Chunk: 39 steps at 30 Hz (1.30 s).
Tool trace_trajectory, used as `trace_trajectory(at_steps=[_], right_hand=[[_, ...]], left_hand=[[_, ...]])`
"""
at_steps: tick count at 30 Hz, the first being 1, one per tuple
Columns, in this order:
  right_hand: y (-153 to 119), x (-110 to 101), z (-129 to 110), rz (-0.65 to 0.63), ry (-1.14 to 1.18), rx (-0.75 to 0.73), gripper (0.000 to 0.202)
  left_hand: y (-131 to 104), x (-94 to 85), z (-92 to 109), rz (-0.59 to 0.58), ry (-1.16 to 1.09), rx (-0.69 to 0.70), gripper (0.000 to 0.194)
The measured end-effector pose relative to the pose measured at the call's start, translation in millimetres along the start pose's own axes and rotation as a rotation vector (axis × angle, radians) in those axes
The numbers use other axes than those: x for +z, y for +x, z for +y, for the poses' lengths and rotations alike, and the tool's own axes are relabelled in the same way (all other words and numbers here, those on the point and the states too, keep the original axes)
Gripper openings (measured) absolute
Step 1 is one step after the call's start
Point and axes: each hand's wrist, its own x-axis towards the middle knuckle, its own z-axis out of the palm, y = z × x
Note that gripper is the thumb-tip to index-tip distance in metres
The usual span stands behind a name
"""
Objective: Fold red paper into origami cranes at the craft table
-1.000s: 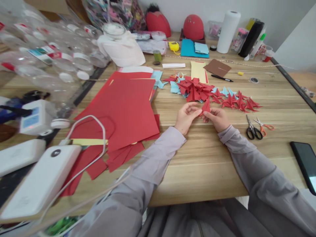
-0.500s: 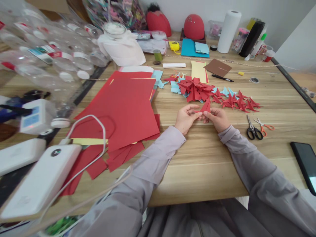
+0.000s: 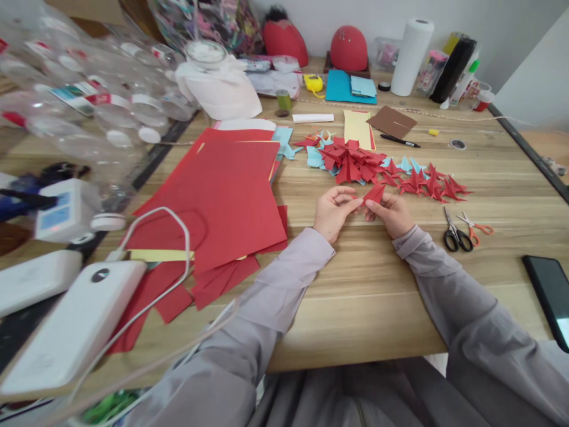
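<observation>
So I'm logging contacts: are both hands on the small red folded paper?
Touching. The head view shows the left hand and right hand pinching the red folded paper between their fingertips.

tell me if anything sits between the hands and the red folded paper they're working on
Nothing visible does. Both the left hand and the right hand already pinch the red paper between them, above the table. The pile of folded pieces lies behind it, apart.
</observation>
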Motion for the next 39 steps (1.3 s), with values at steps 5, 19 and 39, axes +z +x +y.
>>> trace_trajectory(at_steps=[5,19,39], right_hand=[[0.1,-0.4,0.3,0.007,-0.021,0.008,0.033],[-1.1,0.5,-1.6,0.022,-0.069,0.012,0.035],[-1.5,1.1,-4.9,-0.010,-0.145,-0.023,0.039]], left_hand=[[1.3,-1.4,-1.6,-0.035,0.000,-0.024,0.033],[3.4,-2.3,3.2,0.078,-0.125,-0.084,0.042],[0.4,-1.2,1.2,0.031,-0.011,-0.057,0.045]])
